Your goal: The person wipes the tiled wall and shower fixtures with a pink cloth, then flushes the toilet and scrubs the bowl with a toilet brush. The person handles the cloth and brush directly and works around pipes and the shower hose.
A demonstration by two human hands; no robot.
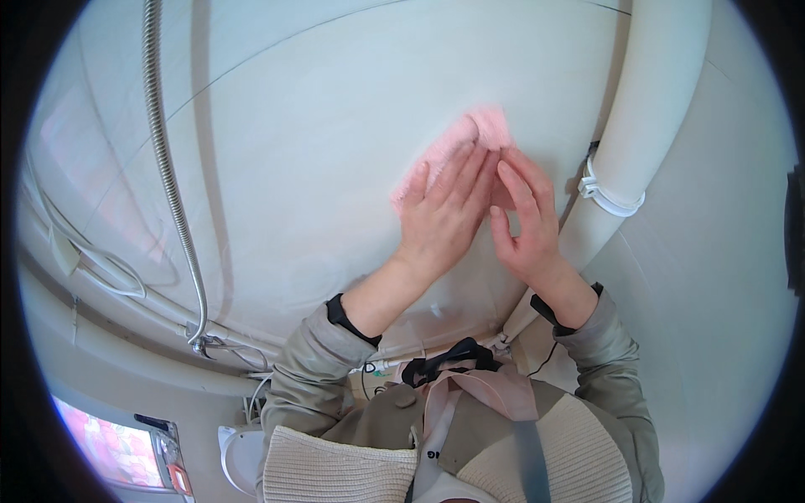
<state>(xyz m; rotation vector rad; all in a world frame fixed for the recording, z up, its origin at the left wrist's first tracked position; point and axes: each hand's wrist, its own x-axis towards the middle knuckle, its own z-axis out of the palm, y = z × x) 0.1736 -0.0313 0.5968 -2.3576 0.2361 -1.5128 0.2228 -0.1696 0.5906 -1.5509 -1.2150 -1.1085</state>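
Note:
A pink cloth (pixel 493 126) with a soft, fluffy surface is spread against the pale wall (pixel 335 109), with a fold near its upper end. My left hand (pixel 444 208) lies flat over it, fingers stretched out and pressing it to the wall. Close by on the right, my right hand (pixel 530 220) has its fingers bent and its thumb apart from them. Its fingertips reach the cloth's right edge, beside the left hand's fingers. Whether they touch the cloth there, I cannot tell. The cloth's middle is hidden under my left hand.
A thick white pipe (pixel 641 109) with a white clamp (pixel 612 194) runs down the right side. On the left hangs a metal shower hose (pixel 165 159), with white cables (pixel 105 264) beyond it. Thin pipes (pixel 180 323) run along the wall's lower part. A bright window (pixel 109 444) shows at lower left.

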